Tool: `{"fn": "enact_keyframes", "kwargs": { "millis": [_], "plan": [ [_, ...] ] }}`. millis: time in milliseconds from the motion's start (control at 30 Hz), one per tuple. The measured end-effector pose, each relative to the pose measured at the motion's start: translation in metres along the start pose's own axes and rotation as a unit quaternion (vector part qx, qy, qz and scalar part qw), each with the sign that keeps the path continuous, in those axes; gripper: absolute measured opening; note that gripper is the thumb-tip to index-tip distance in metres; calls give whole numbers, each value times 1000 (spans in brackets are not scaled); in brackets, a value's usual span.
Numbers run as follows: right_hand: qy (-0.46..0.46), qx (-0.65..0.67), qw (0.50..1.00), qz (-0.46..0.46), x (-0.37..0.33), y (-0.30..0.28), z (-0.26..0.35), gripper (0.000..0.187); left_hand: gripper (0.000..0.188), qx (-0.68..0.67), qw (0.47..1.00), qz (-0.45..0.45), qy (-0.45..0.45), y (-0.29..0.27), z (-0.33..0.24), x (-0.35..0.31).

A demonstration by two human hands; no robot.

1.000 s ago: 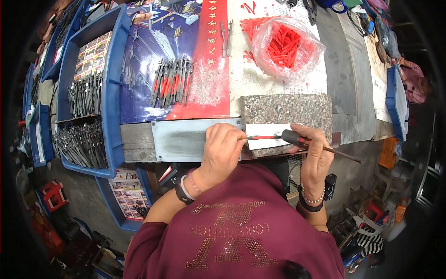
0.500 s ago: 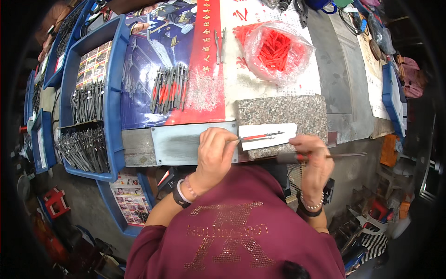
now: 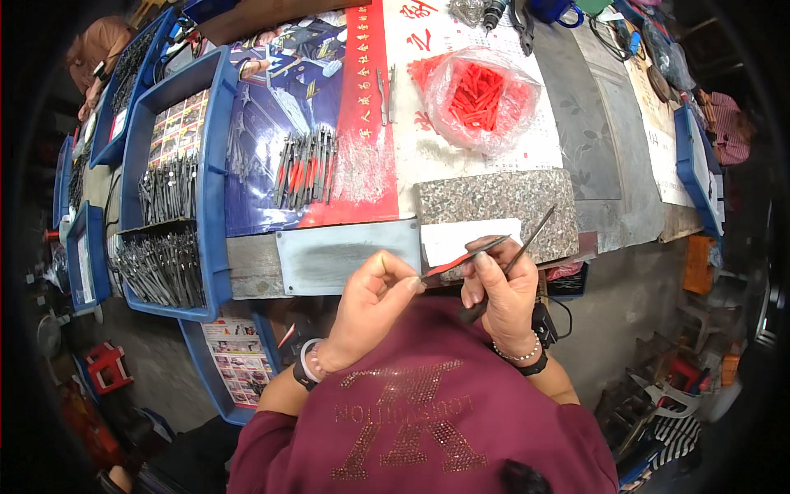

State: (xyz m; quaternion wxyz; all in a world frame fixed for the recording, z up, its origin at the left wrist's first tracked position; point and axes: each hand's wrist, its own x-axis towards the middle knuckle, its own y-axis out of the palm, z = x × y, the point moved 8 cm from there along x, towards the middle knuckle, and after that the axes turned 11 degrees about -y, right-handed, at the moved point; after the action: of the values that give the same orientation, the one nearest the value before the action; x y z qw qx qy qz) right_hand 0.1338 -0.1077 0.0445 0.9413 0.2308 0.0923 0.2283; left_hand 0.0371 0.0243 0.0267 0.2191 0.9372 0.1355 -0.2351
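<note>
Between my hands, just past the near edge of the bench, is a slim dark metal piece with a red strip [image 3: 449,266]. My left hand [image 3: 377,298] pinches its left end between thumb and fingertips. My right hand [image 3: 504,290] grips its other end between thumb and forefinger. Tucked in the same right hand is a thin-shafted tool [image 3: 535,234] with a dark handle, its shaft slanting up to the right; its exact kind is unclear. Beyond the hands, a white paper strip [image 3: 444,240] lies on a speckled stone slab [image 3: 494,196].
A clear plastic bag of red strips [image 3: 527,103] stands beyond the slab. Several dark pieces with red strips [image 3: 304,169] lie in a row at left. The blue tray [image 3: 216,189] holds many dark metal pieces. A grey metal plate [image 3: 346,257] lies at the bench edge.
The piece has come off the paper strip toward my body. My right hand has moved left and now grips its right end. The thin-shafted tool has swung from pointing right to pointing up-right.
</note>
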Motion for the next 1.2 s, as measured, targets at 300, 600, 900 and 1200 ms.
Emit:
{"fn": "enact_keyframes", "kwargs": {
  "millis": [300, 600, 900, 1200],
  "plan": [
    [-125, -250, 954, 111, -4, 36, 3, 14, 23, 48, 996, 45, 61, 20, -15, -14],
    [-344, -441, 817, 138, -8, 56, 18, 20, 28, 35, 988, 11, 151, 25, -17, -20],
    [-157, -435, 873, 157, 0, 48, 0, 16, 25, 46, 986, -22, 156, 22, -10, -17],
    [4, -184, 966, 184, 5, 25, -6, 38, 17, -170, 960, 203, -95, 44, 9, -16]
  ]
}}
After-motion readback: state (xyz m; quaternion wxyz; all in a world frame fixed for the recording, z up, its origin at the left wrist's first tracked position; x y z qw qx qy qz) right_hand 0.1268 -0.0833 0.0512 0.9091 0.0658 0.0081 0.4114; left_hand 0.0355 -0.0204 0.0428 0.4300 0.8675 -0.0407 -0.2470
